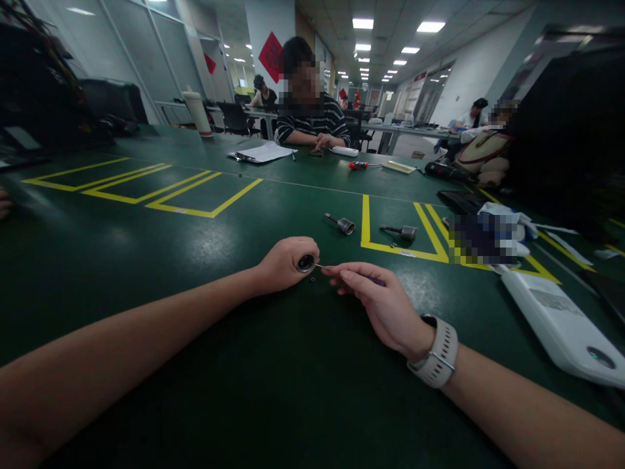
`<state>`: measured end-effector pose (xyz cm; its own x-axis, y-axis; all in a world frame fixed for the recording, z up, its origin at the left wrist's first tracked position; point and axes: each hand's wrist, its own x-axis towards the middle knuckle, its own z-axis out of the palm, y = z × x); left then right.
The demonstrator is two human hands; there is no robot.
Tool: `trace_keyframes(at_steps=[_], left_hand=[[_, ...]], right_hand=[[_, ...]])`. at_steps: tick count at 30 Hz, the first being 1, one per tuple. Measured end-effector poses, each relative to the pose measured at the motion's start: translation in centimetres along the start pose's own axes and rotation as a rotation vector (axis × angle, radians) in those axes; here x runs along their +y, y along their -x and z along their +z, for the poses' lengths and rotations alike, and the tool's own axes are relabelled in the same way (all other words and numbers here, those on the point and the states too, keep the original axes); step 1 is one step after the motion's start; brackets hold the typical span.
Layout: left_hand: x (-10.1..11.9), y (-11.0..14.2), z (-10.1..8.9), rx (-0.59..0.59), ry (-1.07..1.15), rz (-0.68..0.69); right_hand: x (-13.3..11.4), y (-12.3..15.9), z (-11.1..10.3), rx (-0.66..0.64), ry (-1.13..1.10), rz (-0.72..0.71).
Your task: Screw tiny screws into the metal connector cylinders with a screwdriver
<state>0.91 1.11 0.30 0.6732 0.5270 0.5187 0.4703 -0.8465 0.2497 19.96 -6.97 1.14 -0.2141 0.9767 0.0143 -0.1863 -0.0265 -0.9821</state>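
My left hand (pixel 288 262) is closed around a cup-shaped metal part (pixel 306 263), its round open end turned toward my right hand. Between the fingers of my right hand (pixel 371 293) is a slim screwdriver (pixel 377 281) with a dark handle. Its thin metal tip reaches to the rim of the cup; whether it touches inside, I cannot tell. Just below on the table lies a small nut (pixel 313 279). Farther off rest two similar metal cups on shafts, one loose cup (pixel 346 225) and another cup (pixel 408 232) inside a yellow taped box, with tiny pieces (pixel 393 245) beside it.
Yellow tape (pixel 180 212) marks boxes on the green table (pixel 195 391). A white device (pixel 561 326) lies at right, near a bundle of cloth (pixel 508 212). Toward the back are a red screwdriver (pixel 359 165), papers (pixel 266 152) and a seated person (pixel 312 124).
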Motion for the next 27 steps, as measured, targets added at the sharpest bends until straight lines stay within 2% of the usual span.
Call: trace_keyframes(at_steps=[5, 9, 12, 21, 27], left_hand=[[-0.13, -0.09, 0.05, 0.029, 0.053, -0.048], [-0.26, -0.01, 0.3, 0.039, -0.029, -0.052], [-0.28, 0.05, 0.37, 0.009, -0.077, -0.03], [-0.11, -0.09, 0.05, 0.031, 0.019, -0.027], [-0.2, -0.08, 0.12, 0.033, 0.015, -0.04]], right_hand=[[0.31, -0.05, -0.03, 0.004, -0.054, -0.018], [0.69, 0.23, 0.12, 0.039, 0.109, -0.073], [0.74, 0.33, 0.15, 0.012, 0.232, -0.089], [0.29, -0.07, 0.02, -0.012, 0.012, -0.025], [0.36, 0.22, 0.11, 0.013, 0.095, -0.055]])
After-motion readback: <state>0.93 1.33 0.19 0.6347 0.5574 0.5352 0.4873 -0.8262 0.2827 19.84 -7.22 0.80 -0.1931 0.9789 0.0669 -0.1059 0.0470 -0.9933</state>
